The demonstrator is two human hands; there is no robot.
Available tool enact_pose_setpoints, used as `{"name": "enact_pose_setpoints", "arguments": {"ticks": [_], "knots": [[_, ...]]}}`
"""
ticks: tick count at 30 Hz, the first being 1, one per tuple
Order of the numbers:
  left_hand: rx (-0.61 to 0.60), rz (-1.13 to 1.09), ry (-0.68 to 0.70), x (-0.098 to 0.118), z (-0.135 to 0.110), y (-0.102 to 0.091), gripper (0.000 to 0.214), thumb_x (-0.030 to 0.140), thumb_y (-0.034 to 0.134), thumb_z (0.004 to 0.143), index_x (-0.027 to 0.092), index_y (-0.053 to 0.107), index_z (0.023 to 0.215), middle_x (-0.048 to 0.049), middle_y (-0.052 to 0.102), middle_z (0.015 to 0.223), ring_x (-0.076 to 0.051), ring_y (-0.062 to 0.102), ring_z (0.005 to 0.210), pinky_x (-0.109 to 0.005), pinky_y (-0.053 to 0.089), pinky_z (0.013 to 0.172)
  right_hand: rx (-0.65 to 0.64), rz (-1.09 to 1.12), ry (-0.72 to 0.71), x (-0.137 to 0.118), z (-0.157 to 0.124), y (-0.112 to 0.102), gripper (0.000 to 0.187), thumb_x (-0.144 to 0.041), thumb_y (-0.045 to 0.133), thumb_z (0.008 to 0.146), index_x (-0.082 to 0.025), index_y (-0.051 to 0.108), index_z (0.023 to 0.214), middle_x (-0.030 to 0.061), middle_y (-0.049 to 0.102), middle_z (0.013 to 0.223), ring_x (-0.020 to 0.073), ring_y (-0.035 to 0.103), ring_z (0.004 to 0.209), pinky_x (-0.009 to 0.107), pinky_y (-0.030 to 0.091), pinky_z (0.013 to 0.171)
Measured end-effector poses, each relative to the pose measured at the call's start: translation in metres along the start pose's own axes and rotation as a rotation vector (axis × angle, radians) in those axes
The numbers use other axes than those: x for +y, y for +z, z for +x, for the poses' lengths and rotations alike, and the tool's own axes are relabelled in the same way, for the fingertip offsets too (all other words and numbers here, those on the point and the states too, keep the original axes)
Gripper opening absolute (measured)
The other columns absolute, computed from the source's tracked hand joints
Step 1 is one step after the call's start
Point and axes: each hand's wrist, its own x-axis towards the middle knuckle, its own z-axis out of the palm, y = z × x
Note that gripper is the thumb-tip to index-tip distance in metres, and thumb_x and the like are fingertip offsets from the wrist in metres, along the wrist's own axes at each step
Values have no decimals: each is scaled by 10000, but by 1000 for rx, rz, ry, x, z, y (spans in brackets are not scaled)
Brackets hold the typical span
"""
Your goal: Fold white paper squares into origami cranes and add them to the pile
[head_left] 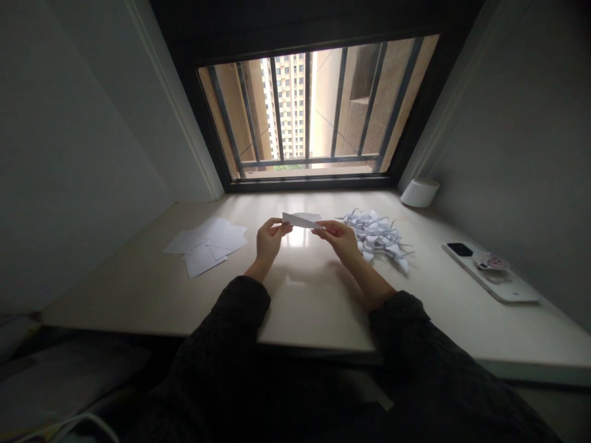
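Observation:
Between my two hands, raised above the pale sill, is a white sheet of paper (302,220), bent over along its near edge. My left hand (271,239) pinches the paper's left end between thumb and fingers. At the other end, my right hand (339,237) grips the right corner the same way. Just beyond my right hand lies a heap of folded white paper cranes (376,237) with thin pointed tips. Flat white paper sheets (207,240) overlap in a loose pile to the left of my left hand.
The sill's surface (305,307) ends at a front edge near my forearms. A phone (494,274) with a round grip lies at the right. A white cylindrical object (420,192) stands in the back right corner. Behind is a barred window (318,111).

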Motion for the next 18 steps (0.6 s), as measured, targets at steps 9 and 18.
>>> {"name": "enact_pose_setpoints", "arguments": {"ticks": [9,18], "knots": [[-35,-89,-55,1,-1,1,341,442,777,599,171,610,720,-32,708,726,-195,692,760,-369,524,805,91,-159,-25,-4,-1,-4,357,-537,716,641,-183,700,674,59,721,711,201,659,718,314,495,671],[-66,-108,-70,5,-7,6,341,418,771,627,164,593,769,-44,705,763,-191,684,801,-353,513,815,95,-178,-55,-11,-5,-1,405,-550,702,651,-205,524,535,-12,602,569,155,586,621,277,443,592]]}}
